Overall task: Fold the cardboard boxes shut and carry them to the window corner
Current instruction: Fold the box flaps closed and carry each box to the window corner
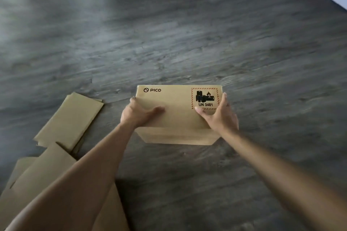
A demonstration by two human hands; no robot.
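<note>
From the head view, I hold the cardboard box between both hands over the grey floor. My left hand grasps its left edge with the thumb across the top panel, and my right hand grasps the right edge by the UN 3481 label. A front flap looks untucked; I'd press it in squarely before carrying. Flattened cardboard lies to the left.
</note>
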